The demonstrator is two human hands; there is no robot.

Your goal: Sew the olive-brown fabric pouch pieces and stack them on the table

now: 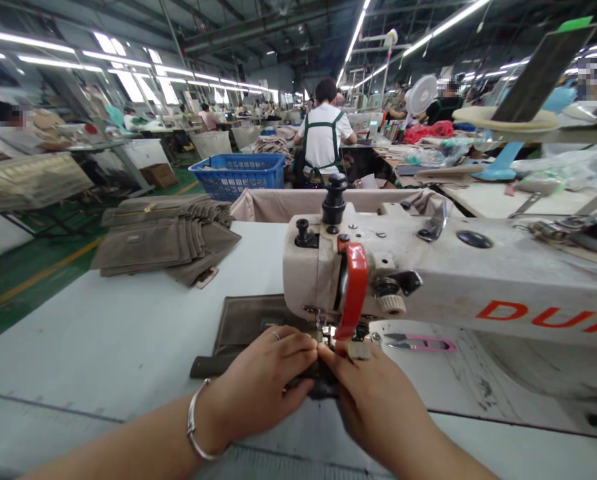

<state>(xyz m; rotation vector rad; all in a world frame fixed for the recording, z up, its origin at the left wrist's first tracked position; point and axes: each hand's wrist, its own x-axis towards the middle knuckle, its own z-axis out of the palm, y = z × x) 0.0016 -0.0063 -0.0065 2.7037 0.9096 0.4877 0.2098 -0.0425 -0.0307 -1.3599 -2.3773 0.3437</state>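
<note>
My left hand [266, 383], with a ring and a silver bangle, rests closed on a dark brown fabric piece [243, 327] lying under the sewing machine [428, 273] head. My right hand [373, 397] pinches the same fabric just in front of the needle area, below the red guard [352, 290]. The fingertips of both hands meet at the presser foot, which they partly hide. The fabric stretches away to the left behind my left hand.
A stack of brown fabric pieces [168, 237] lies at the table's far left. Pink-handled snips [421, 343] lie right of the needle. A blue basket [241, 175] and a seated person in a white shirt [323, 133] are beyond the table.
</note>
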